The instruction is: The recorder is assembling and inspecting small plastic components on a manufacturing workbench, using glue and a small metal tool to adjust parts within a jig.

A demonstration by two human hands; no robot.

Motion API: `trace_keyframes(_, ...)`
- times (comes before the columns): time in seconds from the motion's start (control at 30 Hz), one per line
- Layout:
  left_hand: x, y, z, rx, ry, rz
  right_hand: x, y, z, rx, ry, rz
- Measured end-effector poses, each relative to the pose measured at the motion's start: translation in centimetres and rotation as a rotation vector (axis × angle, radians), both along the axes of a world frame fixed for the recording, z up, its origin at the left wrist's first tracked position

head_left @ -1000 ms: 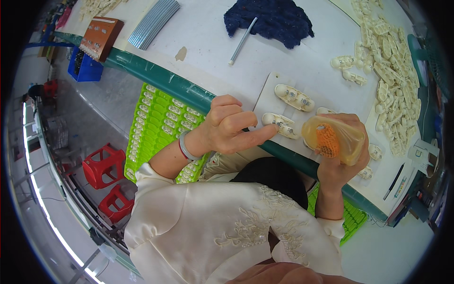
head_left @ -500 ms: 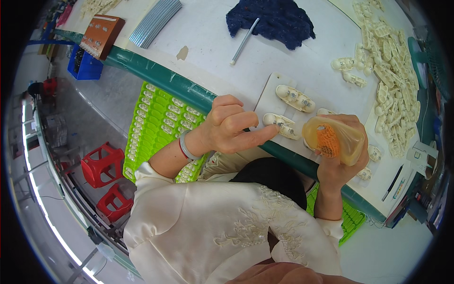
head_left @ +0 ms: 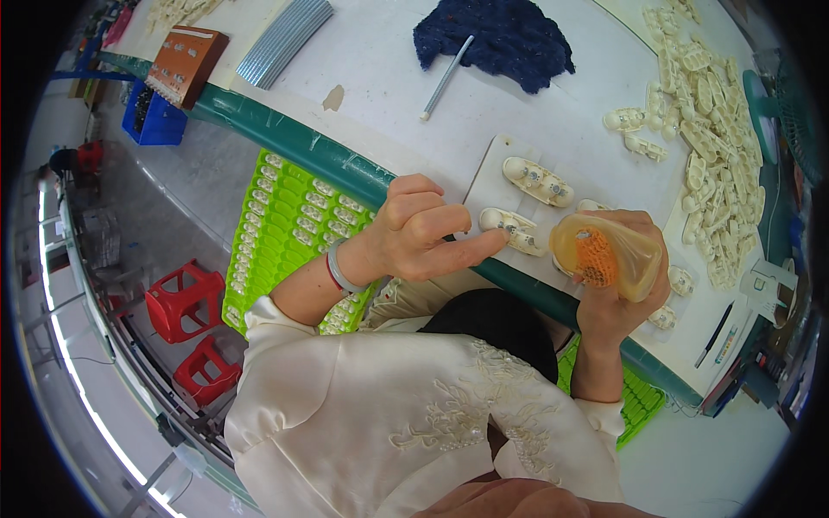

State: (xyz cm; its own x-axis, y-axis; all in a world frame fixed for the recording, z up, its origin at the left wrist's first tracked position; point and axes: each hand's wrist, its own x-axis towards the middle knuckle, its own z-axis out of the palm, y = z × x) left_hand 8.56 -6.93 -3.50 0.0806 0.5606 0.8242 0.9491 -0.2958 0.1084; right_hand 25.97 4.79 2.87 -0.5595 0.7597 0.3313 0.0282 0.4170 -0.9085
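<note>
Red stools (head_left: pixel 161 316), blue bin (head_left: pixel 167 129)

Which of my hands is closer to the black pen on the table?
Right. Your right hand, holding a translucent container, is left of the black pen; your left hand is farther left, at a cream part.

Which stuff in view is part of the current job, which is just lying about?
Likely in use:
left hand, at a cream plastic housing
right hand, holding translucent amber container
white board under housings
loose housing pile

Apparently lying about:
navy cloth
silvery rod
black pen
blue bin

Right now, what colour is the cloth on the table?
The cloth is dark blue; see head view.
</note>
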Motion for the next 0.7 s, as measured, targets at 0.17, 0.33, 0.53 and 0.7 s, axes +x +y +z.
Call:
trace_keyframes(0.17,0.0,0.1,-0.1,0.008,-0.005,-0.003,-0.1,0.0,0.0,0.022,-0.02,-0.008)
trace_keyframes(0.33,-0.1,0.0,-0.1,0.01,-0.001,0.001,-0.3,-0.1,0.2,0.03,-0.034,-0.012)
trace_keyframes(0.53,-0.2,0.0,0.1,0.007,-0.005,-0.008,0.4,0.2,-0.2,-0.072,0.033,-0.05)
trace_keyframes(0.7,-0.1,0.2,0.5,-0.017,-0.03,-0.019,4.0,1.3,-1.6,-0.103,0.224,-0.239)
